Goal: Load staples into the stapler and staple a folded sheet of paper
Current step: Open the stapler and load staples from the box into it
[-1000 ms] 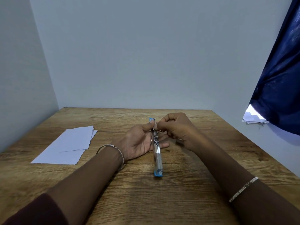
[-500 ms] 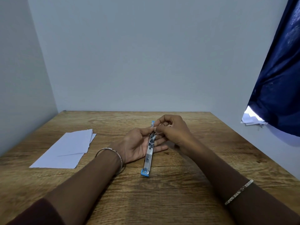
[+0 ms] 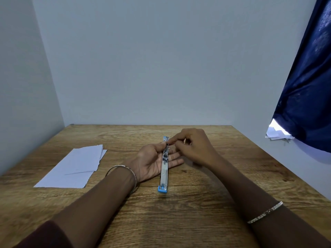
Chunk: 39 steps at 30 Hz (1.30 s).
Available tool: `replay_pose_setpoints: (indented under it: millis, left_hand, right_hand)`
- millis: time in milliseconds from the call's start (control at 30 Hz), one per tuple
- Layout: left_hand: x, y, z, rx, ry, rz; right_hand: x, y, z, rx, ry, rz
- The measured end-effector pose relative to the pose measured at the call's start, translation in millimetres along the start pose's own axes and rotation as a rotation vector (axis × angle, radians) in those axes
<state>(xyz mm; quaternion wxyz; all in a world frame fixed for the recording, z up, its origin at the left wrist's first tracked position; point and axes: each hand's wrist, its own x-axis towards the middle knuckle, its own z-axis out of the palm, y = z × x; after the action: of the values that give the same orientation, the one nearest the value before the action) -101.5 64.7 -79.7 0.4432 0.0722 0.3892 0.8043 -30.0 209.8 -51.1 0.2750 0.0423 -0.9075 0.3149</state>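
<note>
A blue and silver stapler lies swung fully open in a long line across the middle of the wooden table. My left hand lies palm up under its middle, thumb pressed against the hinge. My right hand hovers just right of the hinge, its fingertips pinched together at the metal channel. Whether staples sit between those fingers is too small to tell. Folded white sheets of paper rest on the table at the left, away from both hands.
Pale walls close the table in at the back and left. A dark blue curtain hangs at the right, with white papers poking out beneath it. Both wrists wear thin metal bangles.
The open stapler has been turned slightly in my left hand, its near blue end shifting left and back toward the middle. My right fingertips stay pinched at the hinge.
</note>
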Motion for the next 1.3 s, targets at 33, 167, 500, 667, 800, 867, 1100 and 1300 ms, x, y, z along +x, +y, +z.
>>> replay_pose_setpoints:
  millis: [33,167,500,667,800,867,1100,1300]
  left_hand:
    - [0.4,0.2,-0.7,-0.01,-0.001,-0.002]
    - [-0.1,0.5,-2.9,0.007,-0.015,-0.008]
    - [1.5,-0.3,-2.9,0.066,-0.013,-0.001]
    - [1.3,-0.5,-1.2,0.023,0.01,0.02]
    - [-0.2,3.1,-0.8,-0.027,0.029,0.061]
    - [-1.4,4.2,0.3,-0.045,0.044,0.077]
    - [-6.4,4.2,4.5,-0.047,0.019,0.095]
    - [-8.6,0.6,8.3,-0.007,-0.043,0.093]
  right_hand:
    - [-0.2,0.2,0.5,-0.054,-0.03,-0.023]
    - [0.1,0.5,-3.3,-0.285,-0.084,-0.093]
    - [1.8,5.4,-0.5,-0.415,-0.038,-0.131]
    - [2.3,3.1,-3.8,-0.284,0.026,-0.063]
    - [2.8,1.2,-8.6,0.05,-0.029,-0.032]
    - [0.2,-1.6,-9.5,0.189,-0.129,-0.031]
    - [-0.5,-5.0,7.3,0.287,-0.012,0.005]
    - [-0.8,-6.3,17.0,0.198,0.126,0.073]
